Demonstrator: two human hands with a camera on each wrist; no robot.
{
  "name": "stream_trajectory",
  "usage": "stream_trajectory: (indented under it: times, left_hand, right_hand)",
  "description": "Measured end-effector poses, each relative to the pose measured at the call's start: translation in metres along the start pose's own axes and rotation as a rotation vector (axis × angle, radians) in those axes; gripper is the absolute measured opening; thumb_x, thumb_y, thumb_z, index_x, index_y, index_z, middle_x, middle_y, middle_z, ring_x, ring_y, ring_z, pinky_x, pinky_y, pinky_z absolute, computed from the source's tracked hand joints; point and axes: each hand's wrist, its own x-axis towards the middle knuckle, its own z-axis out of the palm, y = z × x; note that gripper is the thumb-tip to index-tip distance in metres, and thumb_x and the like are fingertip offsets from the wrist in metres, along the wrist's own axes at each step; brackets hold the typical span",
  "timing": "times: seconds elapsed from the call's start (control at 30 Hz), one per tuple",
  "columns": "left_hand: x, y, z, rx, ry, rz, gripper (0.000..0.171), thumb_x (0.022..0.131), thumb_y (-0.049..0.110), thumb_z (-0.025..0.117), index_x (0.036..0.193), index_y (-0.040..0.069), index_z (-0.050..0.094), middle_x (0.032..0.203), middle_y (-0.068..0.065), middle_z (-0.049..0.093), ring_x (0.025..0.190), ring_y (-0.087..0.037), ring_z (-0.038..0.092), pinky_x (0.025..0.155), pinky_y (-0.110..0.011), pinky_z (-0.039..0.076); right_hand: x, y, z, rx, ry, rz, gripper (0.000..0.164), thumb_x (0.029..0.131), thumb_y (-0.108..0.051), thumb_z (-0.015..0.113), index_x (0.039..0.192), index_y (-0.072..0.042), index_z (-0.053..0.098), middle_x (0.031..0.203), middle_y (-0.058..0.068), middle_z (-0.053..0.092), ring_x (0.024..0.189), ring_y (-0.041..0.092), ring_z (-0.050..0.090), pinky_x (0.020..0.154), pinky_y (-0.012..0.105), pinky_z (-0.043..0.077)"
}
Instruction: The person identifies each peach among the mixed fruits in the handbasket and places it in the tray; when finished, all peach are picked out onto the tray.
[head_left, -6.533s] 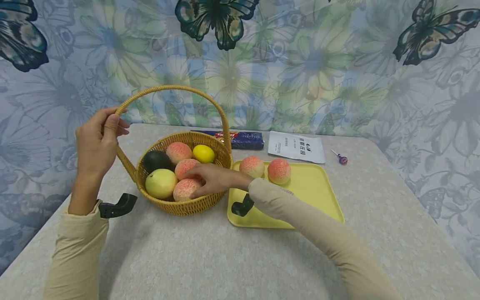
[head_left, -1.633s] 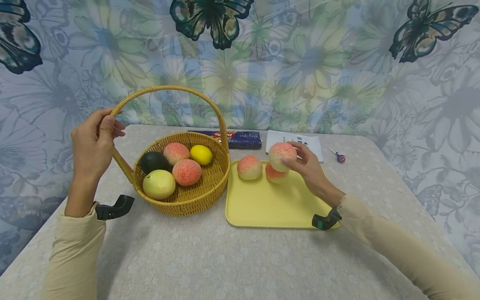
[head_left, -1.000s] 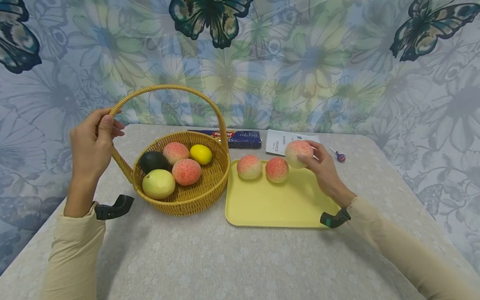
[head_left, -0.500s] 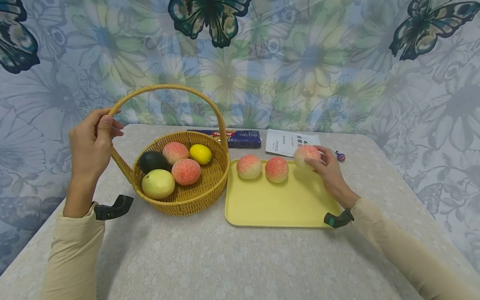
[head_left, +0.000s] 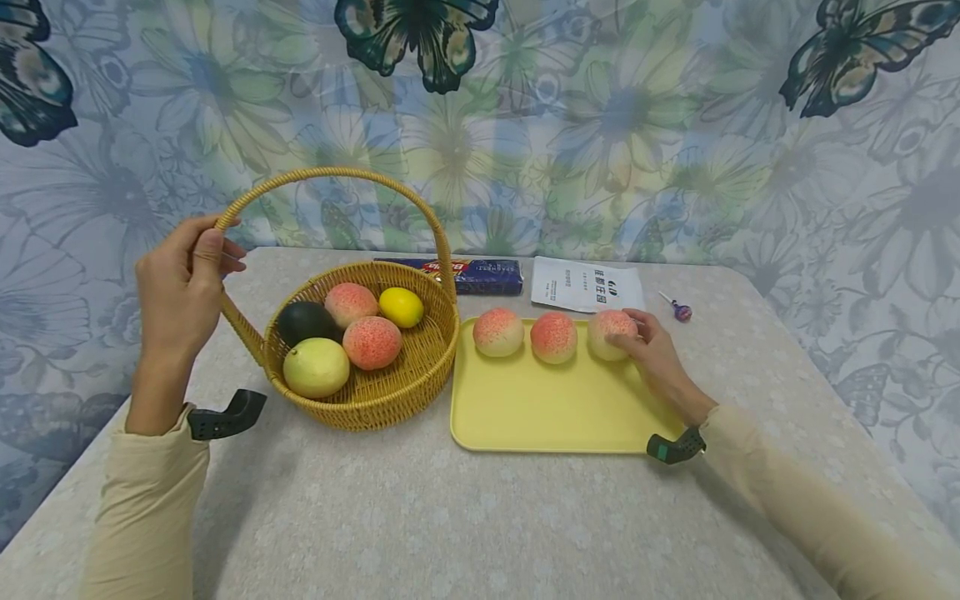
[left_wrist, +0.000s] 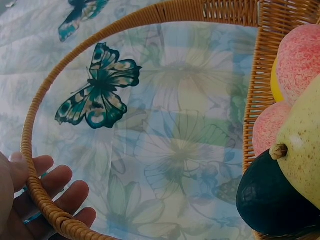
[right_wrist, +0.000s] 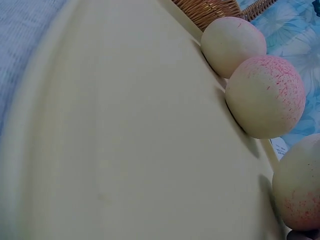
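My left hand (head_left: 183, 283) holds the left side of the arched handle (head_left: 330, 172) of a wicker basket (head_left: 360, 415); in the left wrist view its thumb and fingers (left_wrist: 60, 177) go loosely round it. Inside lie two pink-speckled peaches (head_left: 372, 343), a lemon (head_left: 401, 307), a pale yellow-green pear-like fruit (head_left: 317, 368) and a dark green oval fruit (head_left: 306, 322). With thumb and fingers, my right hand (head_left: 663, 360) pinches a peach (head_left: 606, 337) at the far right of the yellow tray (head_left: 547, 408). Left of it, two more peaches (head_left: 553, 338) sit in a row along the tray's far side.
Behind the basket and tray lie a dark blue spaghetti pack (head_left: 487, 277) and a white printed packet (head_left: 587, 285). A wrapped lollipop (head_left: 681, 312) is at the right back. A patterned cloth with butterflies (head_left: 416, 42) hangs behind the table (head_left: 420, 517).
My right hand took a peach from the basket, carried it right across the tray and lowered it beside the other two. My left hand has stayed on the handle.
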Motion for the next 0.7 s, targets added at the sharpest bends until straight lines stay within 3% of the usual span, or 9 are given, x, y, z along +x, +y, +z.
stream_trajectory:
  times: [0.13, 0.3, 0.7]
  left_hand:
    - [-0.0002, -0.0003, -0.0003, -0.006, -0.002, -0.004, 0.032, 0.101, 0.025, 0.046, 0.119, 0.009, 0.067, 0.078, 0.016, 0.057, 0.067, 0.006, 0.057, 0.068, -0.007, 0.045]
    - [0.0002, 0.0000, -0.0006, -0.011, -0.003, -0.007, 0.031, 0.101, 0.025, 0.046, 0.119, 0.010, 0.067, 0.079, 0.016, 0.057, 0.068, 0.006, 0.058, 0.069, -0.007, 0.045]
    - [-0.0001, 0.0017, -0.0014, -0.007, -0.003, -0.009, 0.031, 0.101, 0.025, 0.046, 0.119, 0.009, 0.066, 0.078, 0.016, 0.057, 0.067, 0.007, 0.057, 0.068, -0.008, 0.045]
  right_hand:
    - [-0.0008, 0.0014, 0.0009, -0.039, -0.006, 0.029, 0.068, 0.091, -0.021, 0.062, 0.146, 0.001, 0.028, 0.138, 0.023, 0.040, 0.111, 0.017, 0.046, 0.093, 0.022, 0.039]
    - [-0.0023, -0.0004, -0.0005, -0.006, -0.027, 0.044, 0.070, 0.092, -0.020, 0.062, 0.148, 0.001, 0.025, 0.147, 0.021, 0.035, 0.125, 0.024, 0.039, 0.109, 0.035, 0.031]
    - [-0.0059, 0.0003, -0.0036, -0.102, -0.061, 0.022, 0.075, 0.092, -0.027, 0.062, 0.150, -0.002, 0.021, 0.146, 0.025, 0.033, 0.129, 0.034, 0.038, 0.109, 0.044, 0.030]
